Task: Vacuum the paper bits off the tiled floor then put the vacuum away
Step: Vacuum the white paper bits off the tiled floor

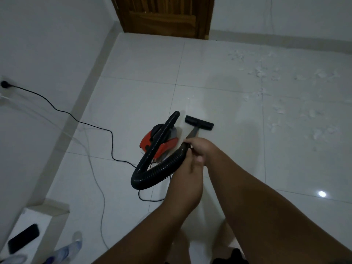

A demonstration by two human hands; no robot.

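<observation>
Red-and-black vacuum [159,143], black ribbed hose [162,164], white paper bits [276,80], glossy white tiles [144,96], brown door [163,16].

Open room: the tiled floor [238,149] lies bare from the floor nozzle [199,123] to the paper bits [285,92] (flat, scattered).
Left side: the red vacuum canister [162,144] and looped hose [152,176] block it.
Trailing: the power cord [91,124] snakes from the wall socket [3,84].
</observation>
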